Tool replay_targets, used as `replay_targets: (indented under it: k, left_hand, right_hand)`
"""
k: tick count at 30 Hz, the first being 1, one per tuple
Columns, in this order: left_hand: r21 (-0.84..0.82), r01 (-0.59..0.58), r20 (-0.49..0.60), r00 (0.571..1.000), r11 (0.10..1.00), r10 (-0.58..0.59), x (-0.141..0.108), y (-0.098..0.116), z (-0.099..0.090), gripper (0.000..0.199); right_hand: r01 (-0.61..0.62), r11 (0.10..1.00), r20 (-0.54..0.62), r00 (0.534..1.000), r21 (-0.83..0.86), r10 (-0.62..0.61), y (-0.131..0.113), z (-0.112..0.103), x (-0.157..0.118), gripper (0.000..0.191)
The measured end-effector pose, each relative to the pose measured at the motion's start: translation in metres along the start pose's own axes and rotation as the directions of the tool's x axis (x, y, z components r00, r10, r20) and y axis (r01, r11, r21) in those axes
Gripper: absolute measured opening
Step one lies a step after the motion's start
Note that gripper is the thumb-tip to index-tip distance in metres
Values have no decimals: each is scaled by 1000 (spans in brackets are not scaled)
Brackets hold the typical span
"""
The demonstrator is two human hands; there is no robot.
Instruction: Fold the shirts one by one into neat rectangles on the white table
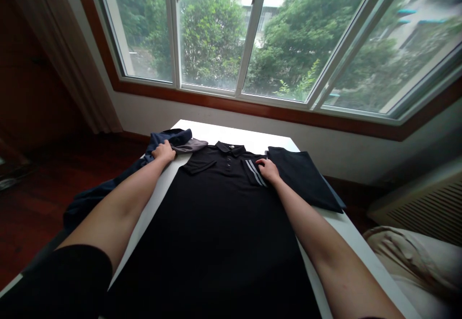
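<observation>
A black polo shirt lies spread out front side up, its collar toward the window and its buttoned placket showing. Its left-hand sleeve is folded inward over the body. My right hand is at the other sleeve, which has pale stripes, with thumb and fingers closed on its edge. Off to the left, my left hand is on a heap of navy clothing, fingers curled into the cloth. A grey piece of cloth sticks out of that heap beside the shirt's shoulder.
Folded dark garments are stacked at the right edge of the white table. Navy cloth hangs over the left edge. Behind the table is a window wall; a slatted cream unit and beige fabric are on the right.
</observation>
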State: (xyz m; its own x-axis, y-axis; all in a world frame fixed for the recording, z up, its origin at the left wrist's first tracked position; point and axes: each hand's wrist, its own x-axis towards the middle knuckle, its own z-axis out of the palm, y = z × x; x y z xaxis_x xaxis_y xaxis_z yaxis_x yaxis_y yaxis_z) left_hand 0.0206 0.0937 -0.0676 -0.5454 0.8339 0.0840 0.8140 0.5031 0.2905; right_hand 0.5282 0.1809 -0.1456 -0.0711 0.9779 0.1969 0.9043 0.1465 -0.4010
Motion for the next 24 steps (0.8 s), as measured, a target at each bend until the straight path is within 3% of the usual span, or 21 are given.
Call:
replay_targets:
  k: [2, 6, 8, 10, 13, 15, 17, 20, 24]
  left_hand:
    - [-68, 39, -36, 999, 997, -41, 4, -4, -4, 48]
    - [-182, 35, -237, 968, 983, -78, -4, -11, -7, 31]
    - [-149, -68, -317, 948, 986, 18, -12, -12, -4, 30]
    - [-40, -244, -325, 920, 969, 219, -21, -11, 1, 30]
    - [83, -490, -212, 842, 868, 496, -27, -2, 10, 24]
    - [124, -580, -81, 803, 805, 590, -22, 5, 15, 22]
    - [128, -591, 27, 805, 797, 593, -10, 11, 15, 30]
    - [96, -552, 78, 834, 829, 546, 10, 12, 13, 47]
    - [87, -619, 202, 778, 780, 595, 22, 4, 20, 51]
  right_hand:
    - [-1, 1000, -1, 1000, 0, 1, -1, -1, -1, 33]
    - [13, 1000, -4, 1000, 6, -13, -2, -3, -3, 32]
    - [17, 1000, -4, 1000, 8, -17, -3, -4, -4, 31]
    - [13, 1000, -1, 1000, 10, -13, -3, -4, -4, 31]
    - [10, 1000, 6, 1000, 23, -10, -3, -4, -3, 32]
    - [11, 1000, 8, 1000, 28, -11, -3, -3, -3, 32]
    - [7, 1000, 4, 1000, 26, -7, -3, -2, -3, 32]
    - [-2, 1000, 1, 1000, 23, 2, -3, -2, -3, 31]
    - [-16, 998, 11, 1000, 61, 15, 0, -2, 2, 33]
